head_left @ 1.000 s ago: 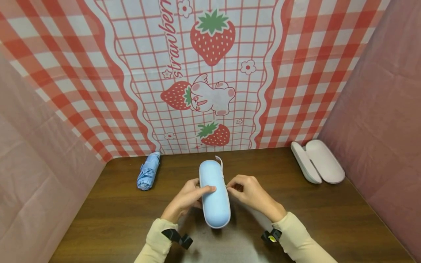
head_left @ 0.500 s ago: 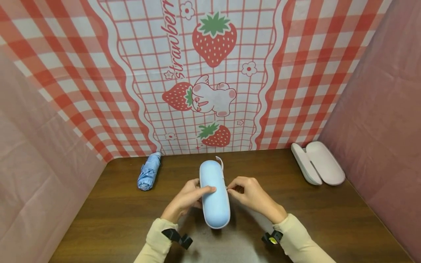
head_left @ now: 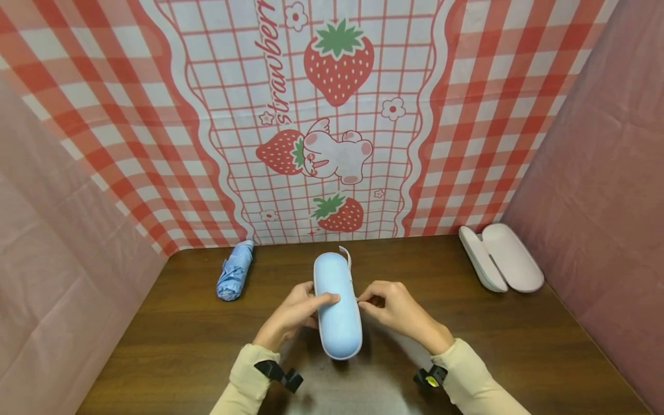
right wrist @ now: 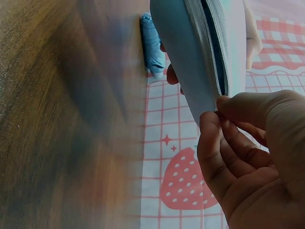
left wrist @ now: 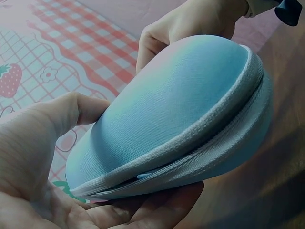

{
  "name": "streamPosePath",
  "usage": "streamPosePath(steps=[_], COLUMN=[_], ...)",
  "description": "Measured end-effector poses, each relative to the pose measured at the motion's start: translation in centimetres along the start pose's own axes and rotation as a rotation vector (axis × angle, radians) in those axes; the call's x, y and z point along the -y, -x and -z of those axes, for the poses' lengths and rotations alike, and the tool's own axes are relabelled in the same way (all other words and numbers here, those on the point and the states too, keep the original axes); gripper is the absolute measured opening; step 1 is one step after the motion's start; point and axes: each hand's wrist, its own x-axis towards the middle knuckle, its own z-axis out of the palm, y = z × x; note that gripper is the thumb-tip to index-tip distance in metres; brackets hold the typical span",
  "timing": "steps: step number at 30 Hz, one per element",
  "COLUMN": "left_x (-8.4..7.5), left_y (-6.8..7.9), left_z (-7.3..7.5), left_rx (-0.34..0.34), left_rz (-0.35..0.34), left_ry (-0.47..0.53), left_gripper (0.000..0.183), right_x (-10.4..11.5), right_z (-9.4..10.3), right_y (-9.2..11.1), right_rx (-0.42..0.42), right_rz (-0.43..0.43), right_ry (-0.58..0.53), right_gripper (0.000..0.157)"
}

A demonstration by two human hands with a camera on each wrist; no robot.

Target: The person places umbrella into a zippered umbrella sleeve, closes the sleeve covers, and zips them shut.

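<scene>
A light blue zippered case, long and rounded, is held over the table in the middle of the head view. My left hand grips it from the left, thumb across its top and fingers beneath. At its right edge my right hand pinches the zipper pull, which the fingertips mostly hide. In the right wrist view a dark gap runs along the zipper down to those fingertips. The zipper also stands parted along the side seen from the left wrist. A pale strap sticks up at the far end.
A folded blue umbrella lies at the back left of the wooden table. An open white glasses case sits at the back right. A strawberry-print cloth hangs behind, with pink cloth at the sides.
My right hand has moved slightly toward me along the case's right edge. The case has shifted a touch left, still in my left hand's grip.
</scene>
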Motion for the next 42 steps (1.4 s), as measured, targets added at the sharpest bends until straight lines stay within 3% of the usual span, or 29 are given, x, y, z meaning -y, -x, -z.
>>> streamPosePath(steps=[15,32,42], left_x=[-0.33,-0.23,-0.36], left_y=[0.15,0.18,0.28], left_z=[0.01,-0.19,-0.41], left_rx=[0.027,0.025,-0.015], left_rz=[-0.004,-0.012,-0.003], left_ry=[-0.021,-0.003,-0.003], left_gripper=[0.069,0.068,0.066], right_x=[0.16,0.36,0.29], right_z=[0.24,0.33,0.20], right_y=[-0.15,0.16,0.42], right_rx=[0.049,0.019,0.030], right_rz=[-0.099,-0.084,-0.088], right_ry=[-0.042,-0.022,-0.021], right_gripper=[0.005,0.013,0.013])
